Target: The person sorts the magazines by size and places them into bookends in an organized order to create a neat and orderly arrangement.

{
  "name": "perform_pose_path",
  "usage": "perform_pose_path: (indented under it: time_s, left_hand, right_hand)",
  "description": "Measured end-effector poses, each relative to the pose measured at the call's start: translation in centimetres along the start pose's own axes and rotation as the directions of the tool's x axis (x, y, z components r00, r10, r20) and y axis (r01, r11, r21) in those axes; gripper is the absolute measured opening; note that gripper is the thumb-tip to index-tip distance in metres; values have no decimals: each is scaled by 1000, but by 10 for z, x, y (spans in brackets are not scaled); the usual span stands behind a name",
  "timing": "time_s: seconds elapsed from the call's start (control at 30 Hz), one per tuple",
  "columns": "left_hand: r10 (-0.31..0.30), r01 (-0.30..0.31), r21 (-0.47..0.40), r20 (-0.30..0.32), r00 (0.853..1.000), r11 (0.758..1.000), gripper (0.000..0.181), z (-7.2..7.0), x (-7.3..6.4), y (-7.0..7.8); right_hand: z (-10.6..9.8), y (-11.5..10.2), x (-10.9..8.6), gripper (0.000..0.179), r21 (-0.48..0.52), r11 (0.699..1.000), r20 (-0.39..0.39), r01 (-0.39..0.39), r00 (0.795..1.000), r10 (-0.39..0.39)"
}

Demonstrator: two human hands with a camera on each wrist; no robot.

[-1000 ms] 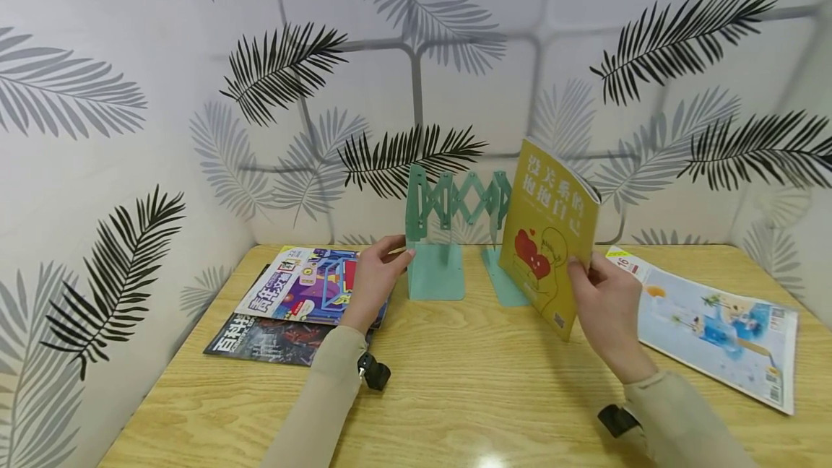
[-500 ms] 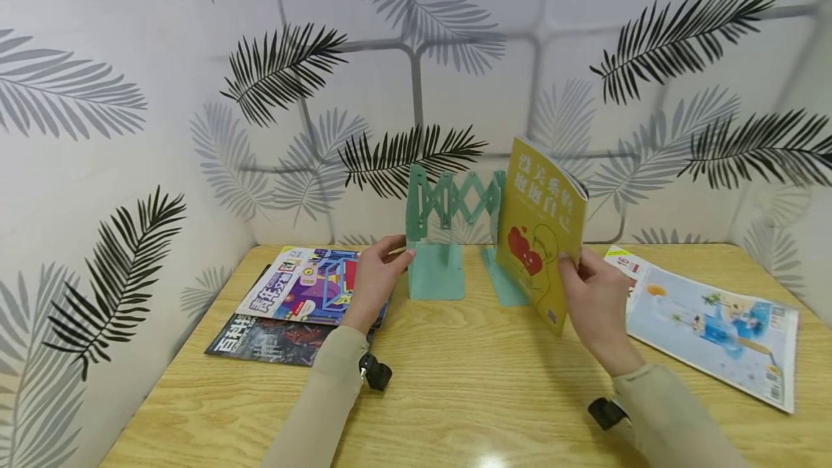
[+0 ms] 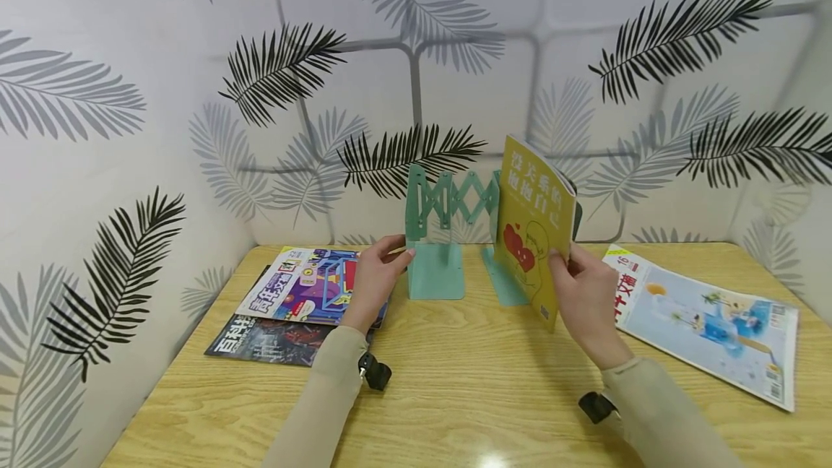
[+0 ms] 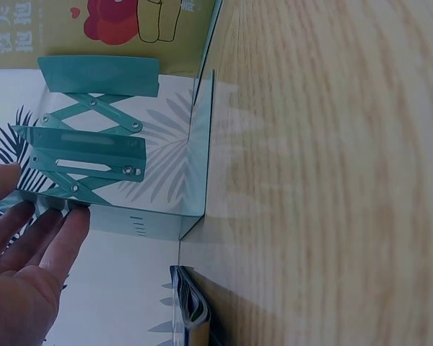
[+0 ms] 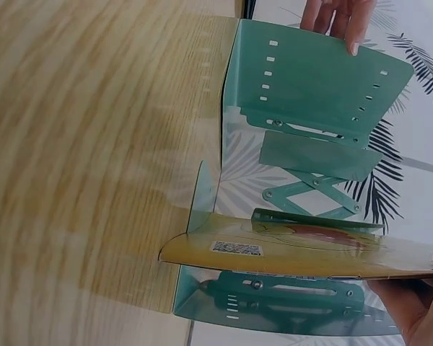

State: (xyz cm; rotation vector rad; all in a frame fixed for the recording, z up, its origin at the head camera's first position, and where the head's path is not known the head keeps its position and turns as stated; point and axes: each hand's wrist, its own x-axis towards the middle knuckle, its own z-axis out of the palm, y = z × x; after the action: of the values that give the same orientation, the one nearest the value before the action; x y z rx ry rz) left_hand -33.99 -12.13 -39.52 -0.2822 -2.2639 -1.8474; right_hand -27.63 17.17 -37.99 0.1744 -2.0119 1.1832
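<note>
A green expandable bookend (image 3: 437, 273) with scissor-jointed links stands at the back middle of the table. My left hand (image 3: 378, 274) holds the edge of its left end plate, fingers against the outer face in the left wrist view. My right hand (image 3: 588, 295) grips the near edge of a thin yellow book (image 3: 529, 237), thumb on the cover. Red hearts and white lettering mark that cover. Upright and slightly tilted, the book overlaps the bookend's right part. In the right wrist view it lies between a divider (image 5: 317, 218) and the right end plate (image 5: 274, 306), partly hiding both.
Left of the bookend, a purple magazine (image 3: 305, 284) lies over a dark one (image 3: 273, 341). A pale blue magazine (image 3: 715, 338) lies flat on the right. Behind the wooden table (image 3: 468, 381) rises a leaf-patterned wall covering (image 3: 494, 92).
My right hand has moved left with the yellow book, bringing it over the bookend's right section. My left hand has stayed at the left end plate.
</note>
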Motion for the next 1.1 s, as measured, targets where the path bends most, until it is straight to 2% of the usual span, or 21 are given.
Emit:
perform_pose_path:
  time_s: [0.63,1.1]
  left_hand:
    - [10,-10,-3,12,1000,1000,37,0,0,0]
    - [19,-19,8,9,1000,1000,36,0,1,1]
  right_hand:
    - [16,-4,2,26,25,1000,26,8,1000,-8]
    - [29,-8,2,23,17,1000,-13,14,1000,-13]
